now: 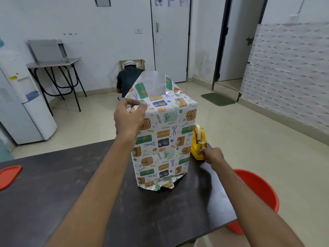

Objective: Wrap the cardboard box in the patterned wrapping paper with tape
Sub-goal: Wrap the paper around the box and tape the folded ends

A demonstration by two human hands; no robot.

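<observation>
The cardboard box stands upright on the dark table (74, 189), fully covered by patterned wrapping paper (165, 139); the box itself is hidden. At the top a paper flap (154, 82) sticks up, showing its white underside. My left hand (129, 116) presses and pinches a folded paper edge at the top left corner. My right hand (212, 155) is at the front of the yellow tape dispenser (197, 141), fingers pinched at its cutter end, where the tape comes off. The dispenser stands right beside the box.
An orange lid (8, 175) lies at the table's left edge. An orange tub (258, 189) sits on the floor past the table's right edge. A person (127, 79) crouches on the floor behind the box. A water dispenser (23, 104) and a folding table (55, 63) stand at left.
</observation>
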